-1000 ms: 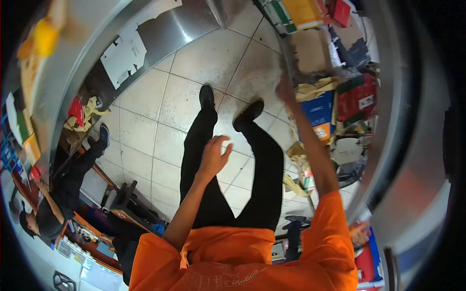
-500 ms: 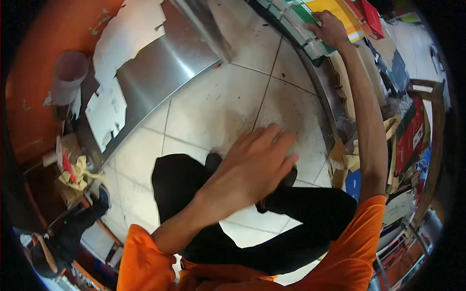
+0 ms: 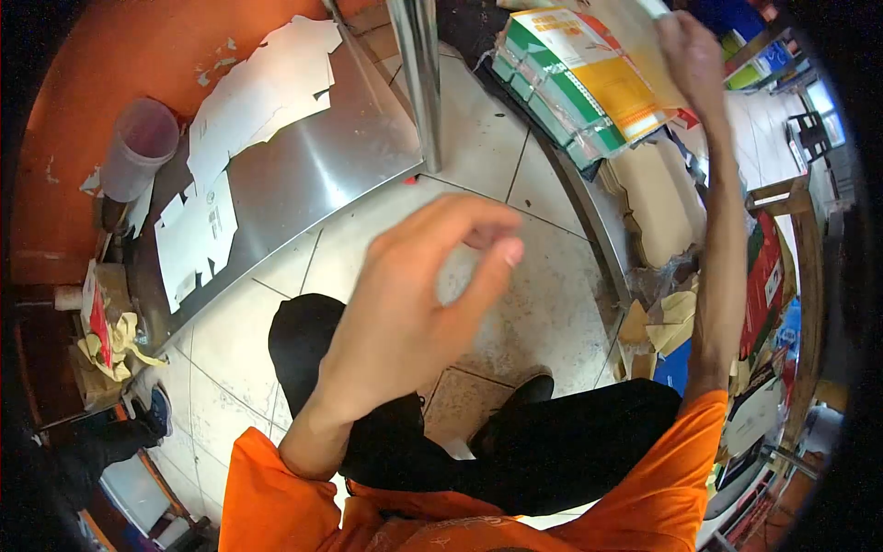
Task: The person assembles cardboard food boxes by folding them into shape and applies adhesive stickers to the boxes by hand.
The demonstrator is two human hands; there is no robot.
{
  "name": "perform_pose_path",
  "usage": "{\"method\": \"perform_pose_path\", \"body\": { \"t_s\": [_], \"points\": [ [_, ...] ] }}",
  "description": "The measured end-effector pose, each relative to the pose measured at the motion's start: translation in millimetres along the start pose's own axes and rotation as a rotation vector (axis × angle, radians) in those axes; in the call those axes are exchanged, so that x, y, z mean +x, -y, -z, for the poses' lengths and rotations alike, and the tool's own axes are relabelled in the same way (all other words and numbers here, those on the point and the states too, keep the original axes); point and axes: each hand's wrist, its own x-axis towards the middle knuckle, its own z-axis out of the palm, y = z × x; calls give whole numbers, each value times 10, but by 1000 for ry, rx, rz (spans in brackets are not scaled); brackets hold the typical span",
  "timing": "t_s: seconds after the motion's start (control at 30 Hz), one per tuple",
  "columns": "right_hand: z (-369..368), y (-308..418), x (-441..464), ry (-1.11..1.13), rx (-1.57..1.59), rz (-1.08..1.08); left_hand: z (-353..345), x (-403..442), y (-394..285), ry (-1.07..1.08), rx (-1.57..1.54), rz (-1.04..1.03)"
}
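Note:
My left hand (image 3: 405,294) hovers over the floor in front of my knees, its fingers curved and the thumb apart from them, with nothing between. At the upper right my right hand (image 3: 694,69) is reached out past a plastic-wrapped stack of printed green, white and yellow cardboard packaging (image 3: 589,83). A pale edge of something lies by its fingertips. Blur hides how these fingers are set and whether they hold that edge. Below the stack, a pile of brown cardboard pieces (image 3: 653,202) lies beside my right forearm.
On the left, a steel table (image 3: 303,175) carries white flat cardboard cutouts (image 3: 262,92) and a translucent bucket (image 3: 138,147). Torn yellowish paper (image 3: 115,345) sits below it. A wooden frame (image 3: 805,276) stands right. Another person's shoe (image 3: 161,411) shows at lower left.
My right hand has left the top of the wrapped stack and moved farther right. My left hand has shifted left and turned, thumb now apart. The view has tilted up, showing more of the stack.

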Motion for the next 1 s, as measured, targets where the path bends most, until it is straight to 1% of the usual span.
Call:
{"method": "perform_pose_path", "body": {
  "t_s": [0.03, 0.07, 0.1, 0.13, 0.17, 0.2, 0.27, 0.3, 0.33, 0.37, 0.4, 0.43, 0.5, 0.57, 0.6, 0.67, 0.7, 0.73, 0.77, 0.8, 0.87, 0.9, 0.93, 0.97, 1.0],
  "points": [
    [313, -8, 81, 112, 30, -73, 41, -17, 24, -30, -98, 49],
    [685, 397, -34, 109, 242, -313, 69, -22, 59, -40, -101, 37],
    [1025, 693, -137, 78, 192, -322, 88, -9, 98, -95, -156, 90],
    [1377, 1063, -288, 112, 192, -455, 112, 5, 137, -144, -214, 147],
    [1673, 1145, -466, 124, 176, -445, 151, 16, 178, -107, -161, 225],
    [2007, 1086, -680, 152, 157, -382, 129, 19, 218, -111, -171, 220],
    [2639, 928, -1076, 213, 159, -238, 45, 24, 338, -144, 66, 165],
    [2831, 884, -1239, 215, 196, -230, -19, 19, 409, -123, 123, 148],
    [2851, 931, -1299, 157, 278, -315, -19, 61, 345, -131, 122, 138],
    [2870, 978, -1356, 89, 362, -395, -2, 107, 245, -2, -249, 182],
    [2792, 1052, -1369, 84, 421, -507, 4, 135, 165, 135, -617, 225],
    [2716, 1126, -1381, 71, 479, -619, -2, 140, 117, 105, -842, 252],
    [2443, 1046, -1420, 69, 516, -501, 70, 102, 30, 72, -785, 250],
    [2420, 770, -1491, 322, 917, -479, 94, 69, -11, -29, -660, 213],
    [2241, 830, -1498, 272, 1167, -416, 101, 47, -10, -37, -660, 213],
    [2090, 898, -1551, 224, 1119, -626, 87, 0, -15, -30, -447, 126],
    [2012, 931, -1574, 196, 1100, -731, 53, -33, -16, -31, -466, 88],
    [1896, 1128, -1582, 208, 1225, -866, 31, -81, -53, -25, -469, 85],
    [1745, 1083, -1624, 366, 1151, -845, 24, -140, -104, 19, -493, -2],
    [1596, 1039, -1666, 523, 1072, -805, 44, -148, -142, 46, -454, -88],
    [1275, 1148, -1734, 579, 1297, -857, 83, -176, -226, 90, -386, -264],
    [1120, 1010, -1878, 599, 1315, -840, 69, -199, -214, 229, -437, -313],
    [993, 759, -2109, 660, 1213, -665, 65, -226, -198, 362, -485, -355],
    [921, 918, -2061, 597, 1346, -815, 69, -224, -198, 324, -461, -337],
    [850, 1076, -2015, 510, 1476, -964, 82, -201, -202, 210, -399, -283]
  ]
}}
